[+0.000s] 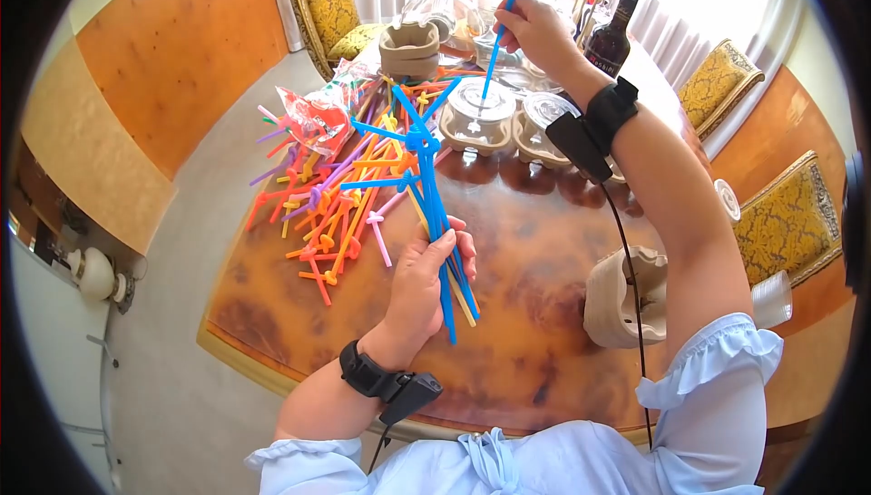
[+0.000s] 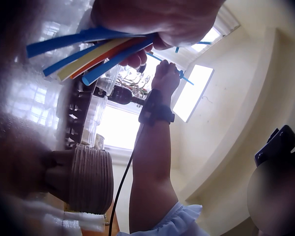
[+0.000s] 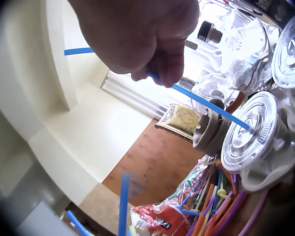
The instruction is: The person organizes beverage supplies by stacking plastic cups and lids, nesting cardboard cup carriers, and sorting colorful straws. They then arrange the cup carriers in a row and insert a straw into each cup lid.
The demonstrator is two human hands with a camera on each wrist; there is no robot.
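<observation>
My right hand [image 1: 544,37] pinches a blue straw [image 1: 493,64] just under its knotted top, up over the far side of the table. The straw slants down, and its lower end meets the clear lid [image 3: 255,115] of a plastic cup [image 1: 476,127]. That cup sits in a cardboard cup carrier [image 1: 535,146], beside another lidded cup [image 1: 546,109]. Nearer my body, my left hand [image 1: 419,282] grips a bundle of straws [image 1: 428,186], mostly blue with knotted upper ends. A yellow and an orange straw [image 2: 101,58] show among the blue ones in the left wrist view.
Loose multicoloured straws [image 1: 340,214] spread over the table's left side, with a crumpled plastic bag [image 1: 318,123]. Stacked cardboard carriers [image 1: 612,295] stand at the right, another carrier [image 1: 408,52] at the back. A dark bottle [image 1: 610,37] and a glass decanter [image 1: 445,9] stand beyond the cups.
</observation>
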